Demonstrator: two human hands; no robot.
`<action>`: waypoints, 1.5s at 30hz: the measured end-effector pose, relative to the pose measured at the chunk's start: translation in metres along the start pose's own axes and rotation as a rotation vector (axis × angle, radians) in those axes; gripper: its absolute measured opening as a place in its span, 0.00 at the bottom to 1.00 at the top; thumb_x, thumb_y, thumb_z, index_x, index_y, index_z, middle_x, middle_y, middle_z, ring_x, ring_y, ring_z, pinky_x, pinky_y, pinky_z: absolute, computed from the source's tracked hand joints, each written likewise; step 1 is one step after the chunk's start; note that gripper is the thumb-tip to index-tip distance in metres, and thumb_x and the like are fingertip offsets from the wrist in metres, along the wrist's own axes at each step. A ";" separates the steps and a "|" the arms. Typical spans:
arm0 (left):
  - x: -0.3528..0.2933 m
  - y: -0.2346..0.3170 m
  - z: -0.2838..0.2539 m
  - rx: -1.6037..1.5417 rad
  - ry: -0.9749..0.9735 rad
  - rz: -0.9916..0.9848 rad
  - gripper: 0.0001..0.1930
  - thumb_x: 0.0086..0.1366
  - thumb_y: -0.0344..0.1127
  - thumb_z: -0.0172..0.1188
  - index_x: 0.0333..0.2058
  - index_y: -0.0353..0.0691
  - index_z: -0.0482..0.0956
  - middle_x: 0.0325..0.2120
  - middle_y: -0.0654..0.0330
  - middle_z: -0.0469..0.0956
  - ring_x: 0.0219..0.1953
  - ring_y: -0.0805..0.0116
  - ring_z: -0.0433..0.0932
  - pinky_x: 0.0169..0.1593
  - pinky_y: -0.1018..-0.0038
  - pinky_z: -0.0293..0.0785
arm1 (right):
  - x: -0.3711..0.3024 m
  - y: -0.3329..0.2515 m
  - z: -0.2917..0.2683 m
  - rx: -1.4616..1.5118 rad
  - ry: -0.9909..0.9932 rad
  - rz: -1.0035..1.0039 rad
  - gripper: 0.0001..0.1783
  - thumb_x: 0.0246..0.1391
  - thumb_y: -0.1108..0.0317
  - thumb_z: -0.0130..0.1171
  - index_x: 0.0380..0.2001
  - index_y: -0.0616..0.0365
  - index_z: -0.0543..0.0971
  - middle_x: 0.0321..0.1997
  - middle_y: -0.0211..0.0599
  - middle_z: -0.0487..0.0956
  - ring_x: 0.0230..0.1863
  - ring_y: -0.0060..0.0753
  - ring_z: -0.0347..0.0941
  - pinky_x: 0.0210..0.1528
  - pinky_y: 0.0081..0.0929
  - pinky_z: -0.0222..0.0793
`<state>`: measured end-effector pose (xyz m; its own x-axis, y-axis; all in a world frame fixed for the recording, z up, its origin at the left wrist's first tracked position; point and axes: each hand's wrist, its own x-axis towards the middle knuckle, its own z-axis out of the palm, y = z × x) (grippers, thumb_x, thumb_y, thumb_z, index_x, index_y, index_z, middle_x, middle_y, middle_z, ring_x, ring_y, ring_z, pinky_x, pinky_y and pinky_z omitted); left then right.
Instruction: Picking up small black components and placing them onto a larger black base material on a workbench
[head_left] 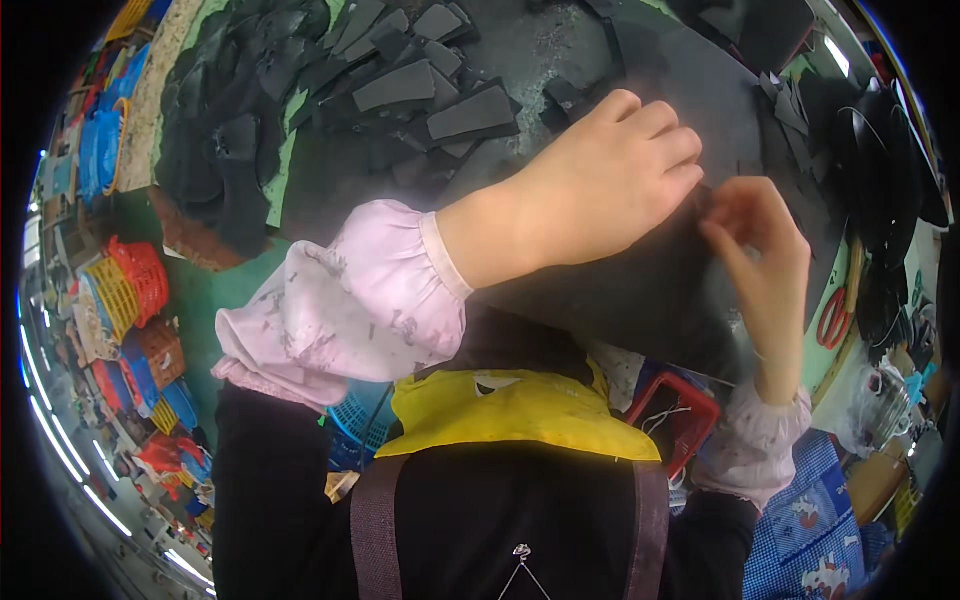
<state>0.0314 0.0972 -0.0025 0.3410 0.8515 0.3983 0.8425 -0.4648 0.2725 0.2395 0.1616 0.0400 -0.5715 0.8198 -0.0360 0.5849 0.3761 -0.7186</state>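
Over a dark sheet-covered work surface (600, 290), my left hand (600, 175) is closed, knuckles up, its fingertips hidden beneath. Close to its right side is my right hand (765, 235), slightly blurred, thumb and fingers curled toward each other. A small dark bit shows where the two hands meet; its kind cannot be made out. Flat grey-black cut pieces (475, 112) lie in a loose heap beyond my left forearm. Farther left is a pile of thin black pieces (225, 130).
Red-handled scissors (833, 318) lie at the right edge, near hanging black strips (880, 190). A red tray (678, 415) sits below the table edge, beside my yellow apron top (520, 415). Colourful baskets (138, 280) stand at far left.
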 end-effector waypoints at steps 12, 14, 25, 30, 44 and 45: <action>-0.054 -0.010 -0.075 -0.306 0.214 -0.103 0.18 0.45 0.15 0.57 0.36 0.41 0.81 0.42 0.58 0.79 0.47 0.53 0.79 0.48 0.62 0.77 | -0.029 -0.025 -0.006 0.527 -0.124 0.349 0.04 0.57 0.80 0.67 0.35 0.65 0.81 0.31 0.30 0.83 0.28 0.16 0.77 0.31 0.13 0.73; -0.080 0.001 -0.077 -0.376 0.063 -0.140 0.17 0.46 0.16 0.58 0.36 0.40 0.81 0.43 0.56 0.79 0.48 0.50 0.79 0.50 0.62 0.78 | -0.021 -0.037 0.011 0.531 -0.173 0.346 0.04 0.57 0.79 0.68 0.35 0.65 0.81 0.31 0.30 0.83 0.27 0.16 0.77 0.30 0.14 0.73; -0.103 0.008 -0.058 -0.298 -0.001 -0.165 0.14 0.52 0.21 0.63 0.39 0.40 0.82 0.51 0.57 0.80 0.55 0.51 0.79 0.54 0.62 0.80 | 0.002 -0.047 0.047 0.358 -0.229 0.288 0.05 0.54 0.76 0.70 0.32 0.64 0.83 0.24 0.31 0.84 0.26 0.15 0.79 0.31 0.15 0.75; -0.105 0.010 -0.055 -0.211 -0.019 -0.145 0.14 0.56 0.23 0.63 0.43 0.41 0.83 0.54 0.59 0.81 0.55 0.55 0.79 0.55 0.63 0.80 | 0.001 -0.049 0.053 -0.189 -0.078 -0.083 0.11 0.47 0.70 0.74 0.31 0.56 0.80 0.24 0.32 0.77 0.26 0.32 0.77 0.32 0.27 0.75; -0.075 -0.036 -0.119 0.394 0.096 -0.477 0.14 0.60 0.38 0.67 0.45 0.44 0.83 0.53 0.55 0.75 0.60 0.49 0.68 0.65 0.55 0.62 | 0.010 -0.015 0.028 -0.351 0.231 -0.043 0.12 0.57 0.60 0.69 0.33 0.57 0.81 0.33 0.34 0.80 0.32 0.35 0.78 0.36 0.32 0.72; -0.067 -0.038 -0.108 0.276 0.051 -0.379 0.18 0.59 0.37 0.67 0.49 0.47 0.83 0.55 0.56 0.75 0.60 0.51 0.69 0.66 0.56 0.62 | 0.015 -0.012 0.031 -0.354 0.235 -0.042 0.12 0.57 0.60 0.69 0.33 0.57 0.81 0.33 0.34 0.80 0.32 0.35 0.78 0.36 0.32 0.72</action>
<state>-0.0688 0.0318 0.0547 -0.0275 0.9326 0.3600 0.9854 -0.0352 0.1664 0.2058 0.1557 0.0264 -0.4762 0.8613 0.1774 0.7489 0.5029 -0.4316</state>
